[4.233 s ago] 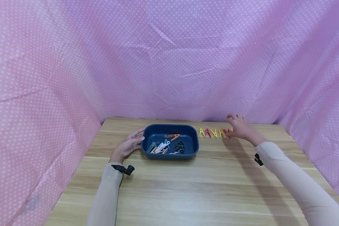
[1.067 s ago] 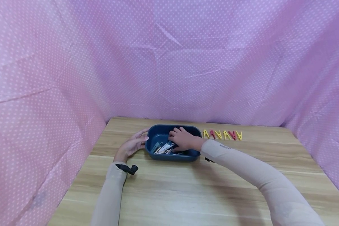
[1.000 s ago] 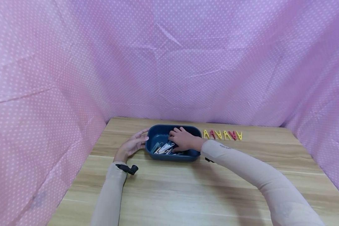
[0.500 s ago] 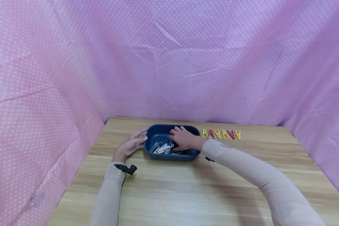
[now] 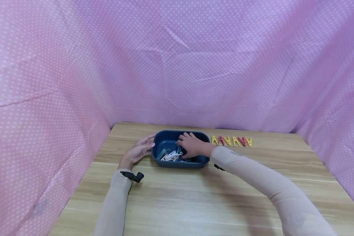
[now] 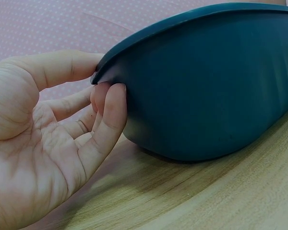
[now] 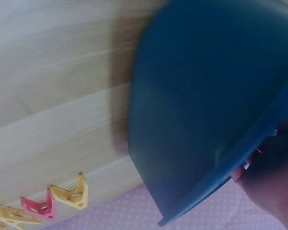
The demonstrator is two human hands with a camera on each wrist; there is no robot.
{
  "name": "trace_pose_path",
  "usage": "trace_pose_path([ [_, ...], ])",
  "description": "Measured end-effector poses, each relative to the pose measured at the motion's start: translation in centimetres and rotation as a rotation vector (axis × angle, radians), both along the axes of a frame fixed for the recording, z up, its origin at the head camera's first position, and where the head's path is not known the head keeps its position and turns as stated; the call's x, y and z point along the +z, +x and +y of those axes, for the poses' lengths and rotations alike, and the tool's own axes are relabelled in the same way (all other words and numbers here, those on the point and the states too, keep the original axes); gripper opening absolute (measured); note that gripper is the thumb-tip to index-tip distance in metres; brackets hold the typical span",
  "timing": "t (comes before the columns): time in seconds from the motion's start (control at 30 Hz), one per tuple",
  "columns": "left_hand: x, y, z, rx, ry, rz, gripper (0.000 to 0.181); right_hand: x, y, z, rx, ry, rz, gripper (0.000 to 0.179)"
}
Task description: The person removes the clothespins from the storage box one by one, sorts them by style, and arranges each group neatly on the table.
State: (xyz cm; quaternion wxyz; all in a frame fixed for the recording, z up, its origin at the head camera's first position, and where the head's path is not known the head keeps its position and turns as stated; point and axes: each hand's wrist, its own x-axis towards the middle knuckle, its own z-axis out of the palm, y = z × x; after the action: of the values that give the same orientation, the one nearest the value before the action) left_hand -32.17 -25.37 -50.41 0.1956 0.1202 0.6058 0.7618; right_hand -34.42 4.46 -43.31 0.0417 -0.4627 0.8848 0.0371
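A dark blue plastic tub (image 5: 180, 165) stands near the back of the table. My left hand (image 5: 138, 152) holds its left end; the left wrist view shows the thumb at the rim and fingertips against the outer wall (image 6: 206, 86). My right hand (image 5: 191, 145) reaches down into the tub's right half, its fingers spread over the contents. Its fingertips, and whatever they touch, are hidden. Beside that hand lie white clothespins (image 5: 173, 155) and a teal one (image 5: 163, 153). In the right wrist view the tub wall (image 7: 197, 96) covers most of the right hand (image 7: 273, 187).
Right of the tub, several yellow clothespins (image 5: 214, 140) and red clothespins (image 5: 221, 141) lie in a row on the wooden table (image 5: 165, 200). A pink dotted cloth (image 5: 177, 82) hangs behind the table and at both sides.
My right hand has moved left from the clothespin row into the tub, covering the orange and black clothespins seen earlier. Over the last second, the white clothespins shift slightly. My left hand stays on the tub.
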Motion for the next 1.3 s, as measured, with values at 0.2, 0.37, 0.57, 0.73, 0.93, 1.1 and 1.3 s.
trace_pose_path([
  [0.2, 0.2, 0.1, 0.2, -0.013, -0.007, -0.001, 0.061, 0.8, 0.1, 0.8, -0.013, -0.059, 0.047, 0.056],
  [0.37, 0.4, -0.1, 0.3, -0.015, 0.001, 0.004, 0.061, 1.8, 0.6, 2.1, -0.024, -0.159, 0.095, 0.057],
  [0.57, 0.8, -0.3, 0.8, -0.006, -0.007, -0.011, 0.062, 3.4, 2.0, 4.0, -0.098, -0.295, 0.043, 0.059],
  [0.73, 1.4, -0.7, 1.1, -0.004, -0.036, -0.010, 0.060, 4.1, 2.9, 5.9, -0.173, -0.399, 0.007, 0.060],
  [0.93, 2.1, -0.6, 1.1, 0.011, -0.072, -0.023, 0.061, 4.5, 3.7, 8.5, -0.200, -0.531, 0.049, 0.060],
  [1.1, 2.3, -0.2, 0.8, 0.014, -0.138, -0.040, 0.061, 4.5, 4.2, 11.3, -0.231, -0.643, 0.065, 0.061],
  [1.3, 2.2, -0.2, 0.2, 0.020, -0.167, -0.049, 0.062, 4.1, 3.8, 15.0, -0.308, -0.672, 0.066, 0.061],
])
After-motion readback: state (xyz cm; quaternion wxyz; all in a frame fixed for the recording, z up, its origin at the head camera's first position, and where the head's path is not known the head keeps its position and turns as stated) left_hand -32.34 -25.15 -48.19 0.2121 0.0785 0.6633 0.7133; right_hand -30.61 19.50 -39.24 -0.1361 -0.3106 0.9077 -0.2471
